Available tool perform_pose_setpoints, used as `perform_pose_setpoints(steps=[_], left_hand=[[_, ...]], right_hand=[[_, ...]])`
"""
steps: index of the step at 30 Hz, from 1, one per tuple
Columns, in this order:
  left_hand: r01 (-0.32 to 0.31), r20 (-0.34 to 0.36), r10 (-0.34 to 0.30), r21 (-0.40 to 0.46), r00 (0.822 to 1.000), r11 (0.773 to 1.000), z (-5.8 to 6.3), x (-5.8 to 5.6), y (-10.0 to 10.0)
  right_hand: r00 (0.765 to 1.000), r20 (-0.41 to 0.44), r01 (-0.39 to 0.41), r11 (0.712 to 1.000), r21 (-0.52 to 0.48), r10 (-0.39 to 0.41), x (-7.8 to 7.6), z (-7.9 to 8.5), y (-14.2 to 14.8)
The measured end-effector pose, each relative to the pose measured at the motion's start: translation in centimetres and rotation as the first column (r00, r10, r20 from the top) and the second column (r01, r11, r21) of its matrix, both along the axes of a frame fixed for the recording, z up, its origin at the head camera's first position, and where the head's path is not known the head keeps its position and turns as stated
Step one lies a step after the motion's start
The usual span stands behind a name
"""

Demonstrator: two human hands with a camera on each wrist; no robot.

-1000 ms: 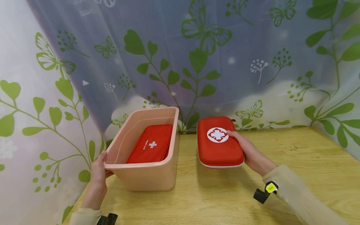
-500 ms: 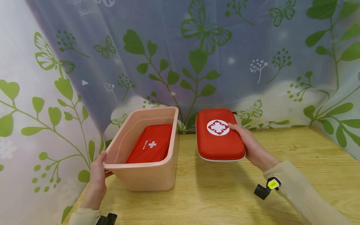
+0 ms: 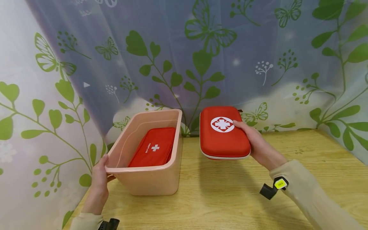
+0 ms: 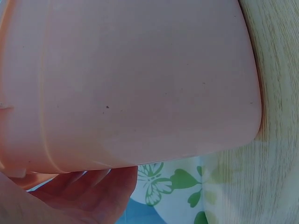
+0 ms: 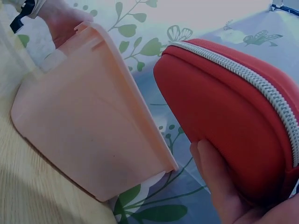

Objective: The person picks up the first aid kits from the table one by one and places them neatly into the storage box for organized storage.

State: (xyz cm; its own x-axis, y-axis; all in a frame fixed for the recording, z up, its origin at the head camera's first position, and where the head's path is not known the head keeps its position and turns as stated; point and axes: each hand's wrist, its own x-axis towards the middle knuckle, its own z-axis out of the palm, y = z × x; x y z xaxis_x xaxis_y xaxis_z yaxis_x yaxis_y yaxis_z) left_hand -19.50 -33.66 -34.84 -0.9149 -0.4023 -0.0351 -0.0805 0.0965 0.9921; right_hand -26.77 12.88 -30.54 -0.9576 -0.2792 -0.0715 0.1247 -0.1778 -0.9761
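My right hand (image 3: 257, 140) grips a red hard-shell first aid case (image 3: 224, 142) by its right side, thumb on top by the white cross emblem and fingers underneath. The case hangs above the table, its shadow below; its white zipper shows in the right wrist view, with the fingers (image 5: 217, 179) against the underside. My left hand (image 3: 100, 183) holds the near left corner of a pink plastic bin (image 3: 152, 179), thumb at the rim. In the left wrist view its curled fingers (image 4: 107, 191) lie along the bin's wall. A flat red first aid pouch (image 3: 161, 137) with a white cross lies inside the bin.
The bin stands at the left of a wooden table (image 3: 287, 156), its far end close to a curtain (image 3: 238, 64) printed with leaves and butterflies. Wrist cameras are strapped on both sleeves.
My right hand has raised the first aid case higher above the table. The left hand, the bin and the pouch inside have stayed in place.
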Motion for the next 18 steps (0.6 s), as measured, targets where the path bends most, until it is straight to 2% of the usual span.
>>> perform_pose_setpoints(steps=[10,18], left_hand=[[-0.005,0.002,0.005,-0.004,1.0,1.0,-0.1,0.1,0.1],[-0.015,-0.004,0.015,0.004,1.0,1.0,-0.1,0.1,0.2]], right_hand=[[1.0,0.006,0.023,0.999,-0.024,-0.023,-0.1,0.8,-0.3],[1.0,0.008,0.0,0.998,-0.063,0.001,-0.1,1.4,-0.4]])
